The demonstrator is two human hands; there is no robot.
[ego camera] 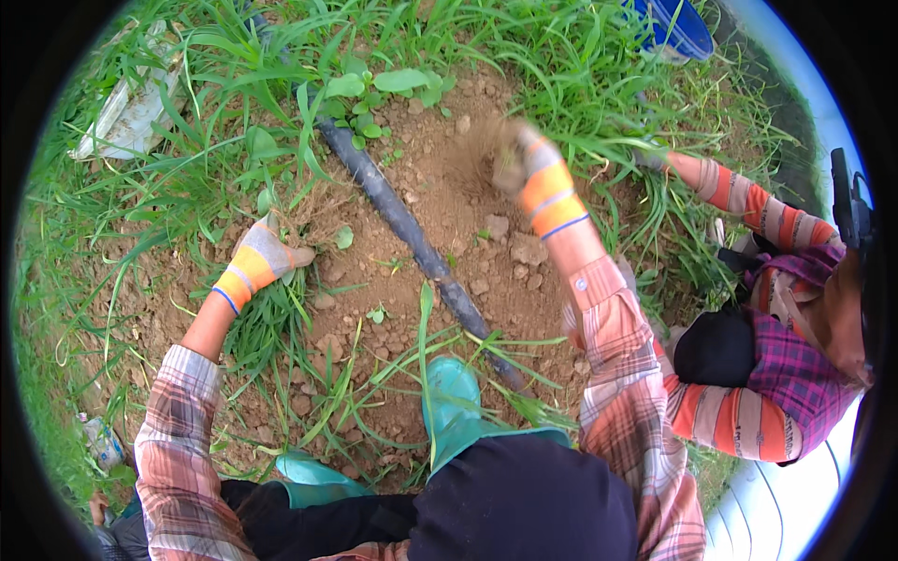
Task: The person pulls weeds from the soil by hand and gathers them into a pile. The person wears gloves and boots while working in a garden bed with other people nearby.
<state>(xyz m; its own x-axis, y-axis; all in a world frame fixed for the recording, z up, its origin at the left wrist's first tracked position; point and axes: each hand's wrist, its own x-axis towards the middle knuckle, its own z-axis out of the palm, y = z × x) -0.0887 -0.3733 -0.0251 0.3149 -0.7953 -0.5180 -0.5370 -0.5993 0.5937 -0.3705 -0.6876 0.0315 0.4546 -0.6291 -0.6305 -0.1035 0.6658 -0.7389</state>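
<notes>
My left hand, in a grey and orange work glove, grips a bunch of uprooted grass. Its green blades hang below the palm, and tangled brown roots stick out above the fingers. To the right of the black hose, my right hand wears a matching glove and is blurred by motion. It is closed around a tuft with fine brown roots; the fingers are partly hidden. Beneath both hands lies bare, cloddy soil.
Tall grass borders the soil, with a broad-leaved plant by the hose. A co-worker crouches at right, one hand in the grass. A blue bucket stands far right. My green rubber boots are below, near loose grass blades.
</notes>
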